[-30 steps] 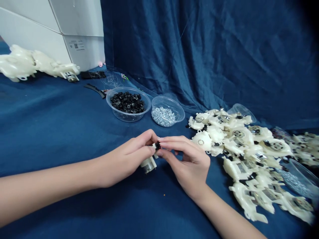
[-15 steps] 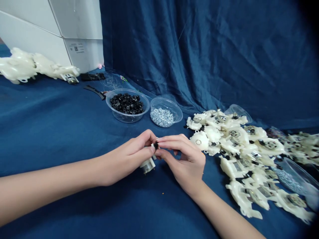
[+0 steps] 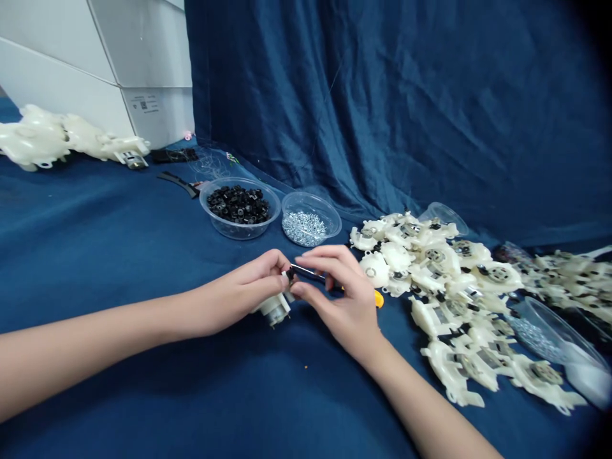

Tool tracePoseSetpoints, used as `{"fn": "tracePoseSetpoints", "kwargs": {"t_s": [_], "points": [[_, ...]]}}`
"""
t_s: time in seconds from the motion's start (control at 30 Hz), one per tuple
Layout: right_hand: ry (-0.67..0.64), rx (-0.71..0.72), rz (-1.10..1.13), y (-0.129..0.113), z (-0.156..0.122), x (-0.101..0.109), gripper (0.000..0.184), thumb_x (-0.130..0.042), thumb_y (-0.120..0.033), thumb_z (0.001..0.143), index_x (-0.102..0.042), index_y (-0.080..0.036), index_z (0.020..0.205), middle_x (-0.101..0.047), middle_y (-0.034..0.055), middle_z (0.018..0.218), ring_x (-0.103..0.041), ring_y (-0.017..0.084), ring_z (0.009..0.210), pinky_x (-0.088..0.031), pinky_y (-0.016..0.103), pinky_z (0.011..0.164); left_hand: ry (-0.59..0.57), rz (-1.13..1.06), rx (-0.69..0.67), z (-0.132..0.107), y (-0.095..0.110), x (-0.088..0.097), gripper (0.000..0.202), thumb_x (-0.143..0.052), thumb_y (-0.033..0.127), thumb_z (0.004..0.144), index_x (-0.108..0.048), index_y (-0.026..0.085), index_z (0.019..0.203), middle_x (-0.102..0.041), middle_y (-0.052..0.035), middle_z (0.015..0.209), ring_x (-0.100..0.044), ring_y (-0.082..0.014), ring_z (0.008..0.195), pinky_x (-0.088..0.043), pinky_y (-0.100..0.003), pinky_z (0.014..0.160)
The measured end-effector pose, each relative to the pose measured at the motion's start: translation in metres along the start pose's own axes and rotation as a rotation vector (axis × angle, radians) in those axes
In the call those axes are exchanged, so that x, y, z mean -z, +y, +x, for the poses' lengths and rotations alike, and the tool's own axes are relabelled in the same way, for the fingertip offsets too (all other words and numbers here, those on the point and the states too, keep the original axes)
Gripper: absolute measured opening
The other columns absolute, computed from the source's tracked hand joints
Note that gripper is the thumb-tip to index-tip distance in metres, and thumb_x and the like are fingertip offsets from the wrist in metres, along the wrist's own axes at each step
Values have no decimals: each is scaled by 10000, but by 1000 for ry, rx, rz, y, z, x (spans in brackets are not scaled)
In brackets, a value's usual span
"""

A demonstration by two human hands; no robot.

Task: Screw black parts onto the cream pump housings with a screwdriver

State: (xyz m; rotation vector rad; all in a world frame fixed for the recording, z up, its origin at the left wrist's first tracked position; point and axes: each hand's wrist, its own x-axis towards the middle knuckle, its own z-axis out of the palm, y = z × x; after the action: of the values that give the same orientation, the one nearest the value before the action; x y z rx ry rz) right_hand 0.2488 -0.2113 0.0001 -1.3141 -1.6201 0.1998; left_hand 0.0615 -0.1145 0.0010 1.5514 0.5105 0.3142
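The left hand [image 3: 239, 296] grasps a small metal motor [image 3: 275, 310] over the blue cloth [image 3: 119, 382]. The right hand [image 3: 342, 299] is clenched on a yellow-handled screwdriver [image 3: 308, 273], its tip at the motor's black piece [image 3: 290, 275]. Cream plastic housings [image 3: 430, 261] lie at 3 o'clock.

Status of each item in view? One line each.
Left hand: closed on small motor.
Small motor: held, metal end pointing down.
Right hand: closed on screwdriver.
Screwdriver: tip at the motor's black part.
Clear bowl of black parts: upright, filled.
Clear bowl of screws: upright, partly filled.
White plastic housings: loose heap.
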Motion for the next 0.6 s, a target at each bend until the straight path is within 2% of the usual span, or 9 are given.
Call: {"fn": "tracePoseSetpoints", "kwargs": {"t_s": [0.1,0.17,0.23,0.33,0.47,0.6], "points": [[-97,-136,-178,0,-4,34,383,-689,-350,973,-630,-349,1352,-618,32,1316,-636,188,1084,-543,340,850,-9,-149,52,2,2,2,251,-514,441,972,-536,198,1030,-665,-45,1062,-568,-147,801,-449,-302,716],[-218,-200,-350,6,-16,57,393,-655,-403,989,-599,-347,1374,-605,42,1343,-587,232,1226,-482,433,1057,20,-201,84,3,3,3,240,-507,426,972,-545,194,1019,-679,-62,1121,-594,-160,825,-468,-315,724],[-294,-218,-547,18,-31,73,440,-639,-437,990,-567,-311,1406,-585,75,1376,-549,279,1280,-448,504,1097,67,-233,91,5,3,4,219,-518,402,963,-547,190,1009,-682,-60,1118,-591,-157,824,-470,-311,715],[-338,-183,-693,38,-51,79,382,-608,-430,1008,-586,-246,1343,-638,100,1281,-581,304,1199,-483,526,1034,127,-227,42,7,0,3,232,-531,397,956,-559,177,1024,-675,-61,1095,-578,-146,808,-471,-305,708],[-252,-118,-755,45,-63,74,219,-541,-379,1038,-595,-205,1160,-698,101,1114,-658,293,1019,-539,483,891,200,-152,-48,8,-3,1,250,-527,415,963,-559,173,1015,-660,-61,1054,-570,-140,786,-469,-306,706],[-116,-109,-632,35,-69,71,252,-535,-327,1038,-560,-212,1260,-728,92,1091,-722,219,849,-566,338,722,272,-111,-77,8,-5,2,260,-506,425,979,-558,177,1036,-654,-51,1047,-556,-128,763,-459,-299,702]]}}
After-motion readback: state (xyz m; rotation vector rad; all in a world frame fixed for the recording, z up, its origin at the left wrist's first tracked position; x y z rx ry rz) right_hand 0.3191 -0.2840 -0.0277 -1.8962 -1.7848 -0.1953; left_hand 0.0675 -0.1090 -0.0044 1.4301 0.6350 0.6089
